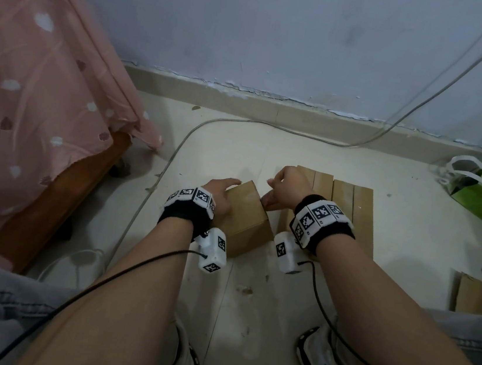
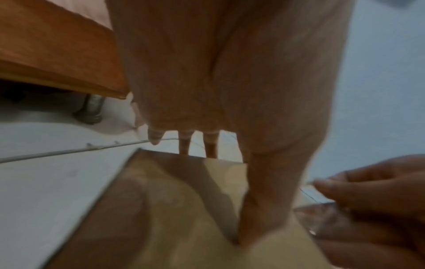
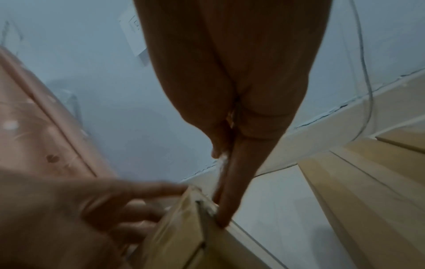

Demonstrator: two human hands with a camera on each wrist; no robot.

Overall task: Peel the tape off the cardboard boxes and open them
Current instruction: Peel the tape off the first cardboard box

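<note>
Head view: small brown box (image 1: 246, 213) on the floor, between both hands.
Left hand (image 1: 220, 193) lies flat on its top; right hand (image 1: 286, 193) pinches clear tape (image 2: 322, 216) at its edge.

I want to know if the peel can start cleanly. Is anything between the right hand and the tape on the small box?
Nothing visible. The right hand already touches the small box at its upper right edge, beside the tape. The left hand rests on the box's left side, away from it.

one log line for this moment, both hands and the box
step: peeling tape | left hand: holds small brown cardboard box steady | right hand: fingers at its upper right edge | box: closed
</note>
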